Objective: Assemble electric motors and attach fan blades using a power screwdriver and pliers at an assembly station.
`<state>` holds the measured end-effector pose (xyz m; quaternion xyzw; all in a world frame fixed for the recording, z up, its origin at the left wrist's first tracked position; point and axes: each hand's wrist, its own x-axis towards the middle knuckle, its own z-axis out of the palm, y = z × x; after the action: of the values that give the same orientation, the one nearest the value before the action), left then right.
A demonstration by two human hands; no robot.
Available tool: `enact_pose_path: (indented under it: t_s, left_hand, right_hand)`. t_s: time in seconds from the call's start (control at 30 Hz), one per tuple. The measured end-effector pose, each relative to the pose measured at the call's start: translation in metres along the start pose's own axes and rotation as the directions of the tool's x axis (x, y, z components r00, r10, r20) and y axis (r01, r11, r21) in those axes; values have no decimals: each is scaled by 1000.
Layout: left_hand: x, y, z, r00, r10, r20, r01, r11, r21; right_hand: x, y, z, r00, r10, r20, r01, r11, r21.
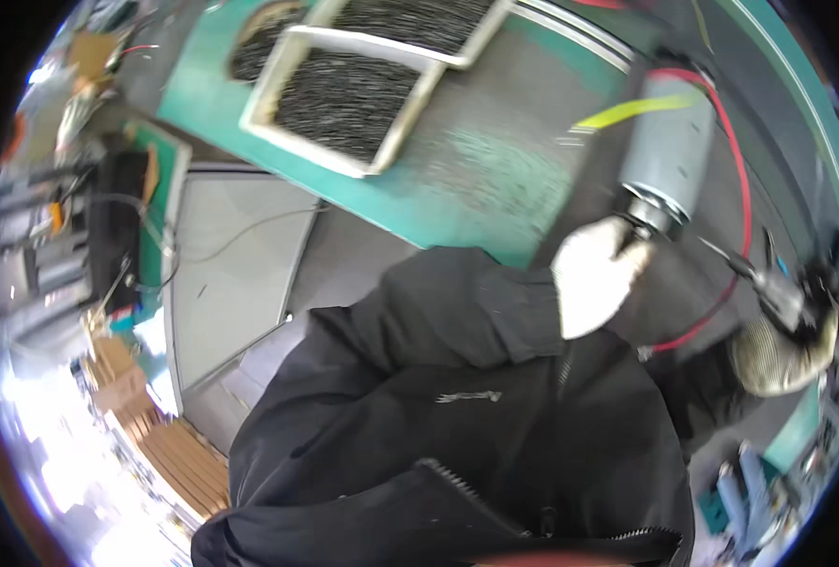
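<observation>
A grey metal cylinder (665,151), like a small motor, lies on the green workbench (495,180) with a yellow strip across its top. My left hand (594,274), in a white glove, grips the cylinder's dark lower end. A red wire (736,170) loops from the cylinder's top down its right side and under my hands. My right hand (783,350), in a beige knit glove, holds a dark metal hand tool (769,283) just right of the cylinder. My black jacket sleeves fill the lower middle of the view.
Two white-rimmed trays (344,99) of small dark metal parts sit at the back of the bench. A grey panel (231,274) with thin cables lies to the left. Wooden slats (183,454) and clutter sit lower left, blue items (745,491) lower right.
</observation>
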<state>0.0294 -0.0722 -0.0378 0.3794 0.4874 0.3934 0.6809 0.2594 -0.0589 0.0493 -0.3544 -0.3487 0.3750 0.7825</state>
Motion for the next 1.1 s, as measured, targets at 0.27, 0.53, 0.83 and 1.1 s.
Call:
enact_pose_path:
  t_s: [0.27,0.53,0.83,1.1]
  left_hand:
    - [7,1,-13,948,304,95,-297,738,606]
    - [33,88,-263,635,732,-247,340,21,940]
    - [47,87,-263,708,630,-320,377,47,925]
    - [58,91,-264,711,597,-371,423,58,904]
  right_hand:
    - [3,6,-67,994,-28,-101,16,993,-119]
    - [-12,-10,-80,970,-118,-214,27,922,-386]
    - [-25,-9,-63,995,-74,-73,51,962,-268]
    - [-26,-3,-49,995,-32,-98,13,982,-191]
